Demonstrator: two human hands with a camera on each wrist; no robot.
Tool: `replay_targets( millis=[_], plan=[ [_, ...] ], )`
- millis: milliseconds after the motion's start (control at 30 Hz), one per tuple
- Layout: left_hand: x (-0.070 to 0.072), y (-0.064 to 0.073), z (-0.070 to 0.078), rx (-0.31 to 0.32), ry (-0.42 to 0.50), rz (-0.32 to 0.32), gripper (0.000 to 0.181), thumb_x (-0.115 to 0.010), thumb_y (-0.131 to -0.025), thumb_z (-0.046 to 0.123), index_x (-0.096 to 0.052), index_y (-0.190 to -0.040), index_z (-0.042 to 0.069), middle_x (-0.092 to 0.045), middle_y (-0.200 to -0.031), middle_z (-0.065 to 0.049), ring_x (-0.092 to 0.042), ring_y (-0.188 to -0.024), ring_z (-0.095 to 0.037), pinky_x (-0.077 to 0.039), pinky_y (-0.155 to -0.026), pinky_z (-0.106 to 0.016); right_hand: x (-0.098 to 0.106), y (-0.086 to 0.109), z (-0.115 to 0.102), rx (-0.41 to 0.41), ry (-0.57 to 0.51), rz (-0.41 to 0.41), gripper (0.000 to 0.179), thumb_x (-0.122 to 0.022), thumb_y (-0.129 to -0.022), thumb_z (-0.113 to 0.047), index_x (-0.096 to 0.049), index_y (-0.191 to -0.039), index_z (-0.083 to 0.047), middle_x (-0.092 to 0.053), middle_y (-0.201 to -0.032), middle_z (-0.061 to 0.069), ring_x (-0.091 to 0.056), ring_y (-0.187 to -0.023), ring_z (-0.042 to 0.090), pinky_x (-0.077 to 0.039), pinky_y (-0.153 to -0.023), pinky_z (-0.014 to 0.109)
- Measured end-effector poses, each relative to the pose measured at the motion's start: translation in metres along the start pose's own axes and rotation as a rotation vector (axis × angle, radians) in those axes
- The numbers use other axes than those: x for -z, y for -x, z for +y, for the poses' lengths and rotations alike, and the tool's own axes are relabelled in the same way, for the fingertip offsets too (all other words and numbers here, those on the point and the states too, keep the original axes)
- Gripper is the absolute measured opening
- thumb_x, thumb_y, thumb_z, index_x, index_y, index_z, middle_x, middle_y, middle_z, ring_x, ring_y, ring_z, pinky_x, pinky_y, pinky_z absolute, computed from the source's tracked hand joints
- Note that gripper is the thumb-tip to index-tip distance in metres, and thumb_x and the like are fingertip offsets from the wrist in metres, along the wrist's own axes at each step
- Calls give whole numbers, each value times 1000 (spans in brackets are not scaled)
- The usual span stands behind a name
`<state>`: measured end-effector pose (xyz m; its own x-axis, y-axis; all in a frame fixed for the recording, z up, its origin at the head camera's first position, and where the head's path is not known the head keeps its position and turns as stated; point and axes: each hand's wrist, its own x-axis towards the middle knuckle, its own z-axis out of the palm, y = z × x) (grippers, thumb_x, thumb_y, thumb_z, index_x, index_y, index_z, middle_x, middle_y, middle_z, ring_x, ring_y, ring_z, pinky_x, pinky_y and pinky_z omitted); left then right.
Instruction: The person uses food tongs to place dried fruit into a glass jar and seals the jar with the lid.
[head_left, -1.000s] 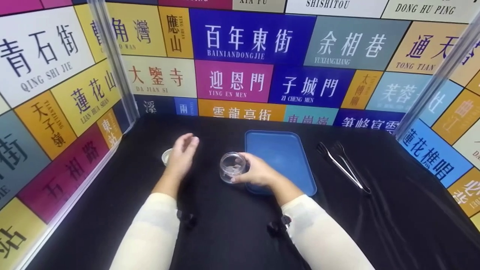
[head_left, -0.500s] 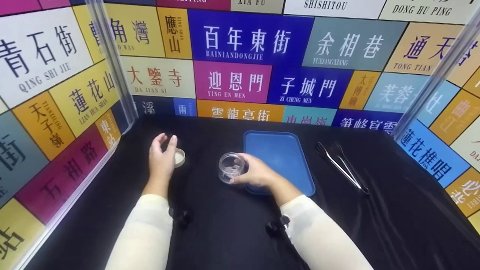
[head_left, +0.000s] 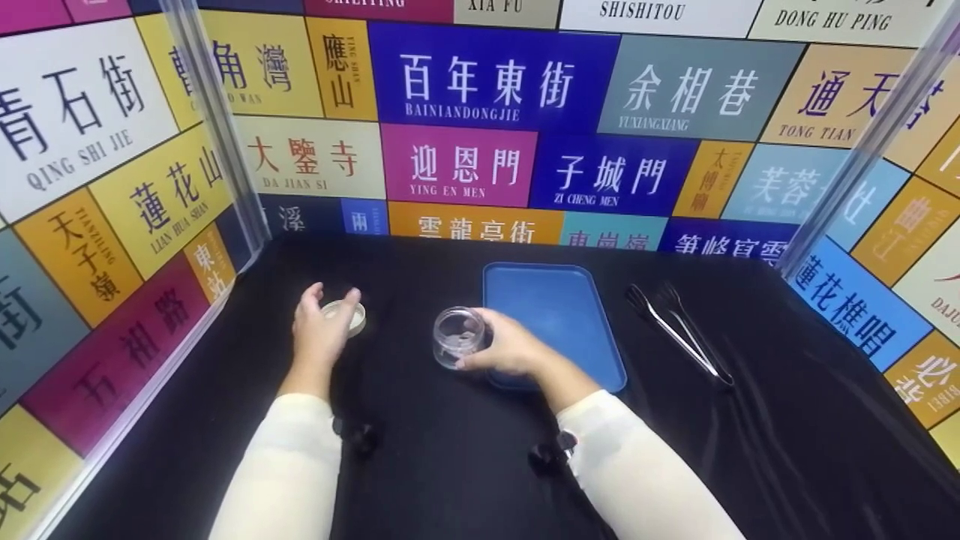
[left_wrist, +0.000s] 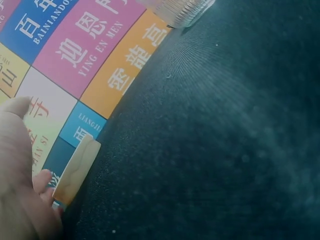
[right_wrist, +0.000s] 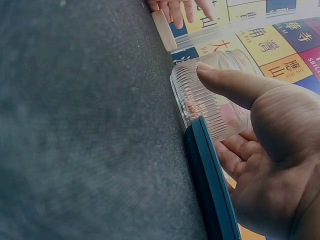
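Observation:
A round cream-coloured lid [head_left: 358, 321] lies on the black cloth at the left. My left hand [head_left: 316, 334] is around it, thumb and fingers spread apart; in the left wrist view the thumb stands clear of the lid [left_wrist: 77, 170] and the fingertips are close to its far side. Whether they touch it I cannot tell. Right of the lid, a clear ribbed jar [head_left: 456, 341] stands upright without a cover. My right hand [head_left: 510, 343] grips its right side between thumb and fingers. Some small bits show low in the jar [right_wrist: 200, 95] in the right wrist view.
A blue tray [head_left: 551, 300] lies just behind and right of the jar; my right hand is over its near left part. Metal tongs [head_left: 686, 337] with dark tips lie farther right. Sign-covered panels [head_left: 461, 165] enclose the back and sides.
My left hand has moved from over the lid to its left, then lowered with fingers and thumb around it. The right hand keeps its grip on the jar, which stays in place.

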<state>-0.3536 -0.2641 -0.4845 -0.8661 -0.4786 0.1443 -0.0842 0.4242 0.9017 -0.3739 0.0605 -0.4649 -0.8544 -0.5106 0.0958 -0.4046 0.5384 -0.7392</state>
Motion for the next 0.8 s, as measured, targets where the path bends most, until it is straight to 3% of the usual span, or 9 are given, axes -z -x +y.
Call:
replay_targets(
  millis=[200, 400, 633, 800],
  plan=[
    [1, 2, 0, 22, -207, -59, 108, -85, -82, 50, -31, -166, 11, -43, -166, -23, -35, -155, -48, -32, -128, -63, -1, 0, 0, 14, -16, -2, 92, -98, -73, -26, -56, -151, -6, -68, -143, 13, -59, -139, 33, -40, -127, 51],
    [3, 2, 2, 18, -297, -117, 107, -88, -82, 34, -27, -167, 10, -42, -167, -26, -30, -156, -50, -30, -126, -67, -1, 0, -3, 13, -13, -1, 93, -98, -73, -27, -55, -153, -9, -66, -146, 12, -57, -141, 33, -39, -128, 51],
    [3, 2, 2, -6, -323, -125, 102, -85, -82, 29, -30, -166, 10, -41, -167, -26, -38, -152, -52, -33, -124, -67, -3, 2, -2, -16, 17, 17, 94, -100, -71, -36, -56, -149, -8, -65, -143, 12, -58, -138, 32, -41, -126, 50],
    [0, 2, 3, -28, -244, -135, 105, -86, -81, 29, -29, -167, 11, -41, -168, -23, -43, -151, -49, -31, -125, -65, -6, 3, -1, -16, 7, 41, 91, -101, -68, -37, -58, -142, -10, -68, -133, 7, -62, -127, 27, -47, -118, 47]
  ],
)
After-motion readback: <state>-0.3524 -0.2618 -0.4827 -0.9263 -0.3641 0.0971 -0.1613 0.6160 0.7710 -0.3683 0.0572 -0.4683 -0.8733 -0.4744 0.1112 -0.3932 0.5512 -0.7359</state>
